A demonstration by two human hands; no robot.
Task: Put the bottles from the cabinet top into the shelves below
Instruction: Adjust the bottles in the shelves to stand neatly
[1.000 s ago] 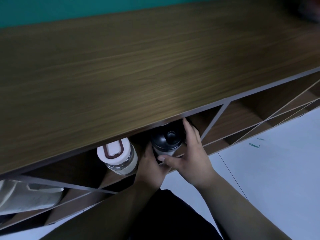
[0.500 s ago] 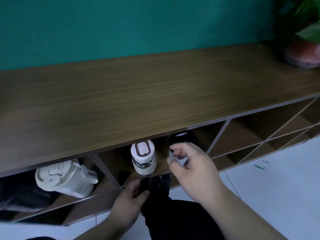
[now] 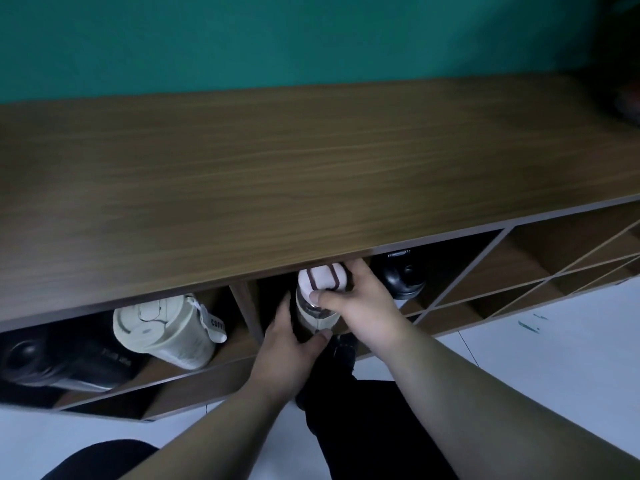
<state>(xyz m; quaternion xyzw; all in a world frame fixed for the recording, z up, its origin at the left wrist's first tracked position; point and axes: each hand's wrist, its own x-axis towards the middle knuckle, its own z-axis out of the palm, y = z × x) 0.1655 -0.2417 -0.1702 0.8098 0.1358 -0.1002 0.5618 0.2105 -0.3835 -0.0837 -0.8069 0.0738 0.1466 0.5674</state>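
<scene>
A clear bottle with a white lid and brown handle (image 3: 320,284) stands in the top shelf just under the wooden cabinet top (image 3: 277,174). My right hand (image 3: 363,306) grips its lid and neck from the right. My left hand (image 3: 287,344) wraps its lower body from the left. A black-lidded bottle (image 3: 401,280) stands in the same shelf, to the right of my hands. In the compartment to the left lie a cream tumbler (image 3: 166,327) and a black bottle (image 3: 62,362).
Diagonal dividers form shelf compartments (image 3: 540,271) at the right, with nothing visible in them. A white tiled floor (image 3: 554,341) lies below. A teal wall backs the cabinet. A dark object (image 3: 627,102) sits blurred at the far right of the top.
My right hand left the black-lidded bottle and took hold of the white-lidded bottle's top. My left hand rose from below to grip that bottle's body. The view shifted right.
</scene>
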